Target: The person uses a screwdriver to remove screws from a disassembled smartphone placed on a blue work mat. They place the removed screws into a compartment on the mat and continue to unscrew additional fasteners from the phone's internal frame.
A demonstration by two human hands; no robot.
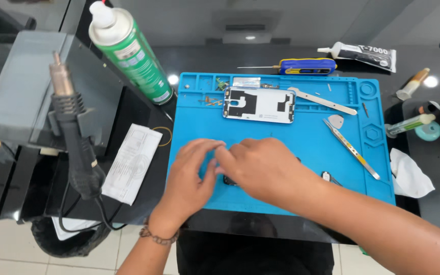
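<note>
A small dark device (228,180) lay on the blue mat (306,137), near its front edge, almost wholly hidden under the two hands. The right hand (260,170) lay flat over it, fingers pointing left, and only a dark corner showed below the knuckles; whether those fingers gripped it could not be told. The left hand (192,175), a bead bracelet (159,235) on its wrist, met the right one fingertip to fingertip over the mat, fingers bent and drawn close together; whether it pinched anything could not be told either.

Further back on the mat lay a white back plate (258,104) with black patches, and left of that some small screws (211,101) in the mat's trays. A flat metal pry tool (323,101) lay right of the plate, a pick (336,121) and tweezers (352,149) toward the mat's right side. A small metal part (326,176) sat by the right forearm.

Behind the mat lay a blue and yellow screwdriver (304,65) and a glue tube (362,55). Off its back left corner stood a green spray can (131,53). Left of the mat were a paper slip (131,163) and a hot-air gun (75,132) hanging in its holder. Right of the mat lay a white tissue (407,175) and a syringe (408,124).
</note>
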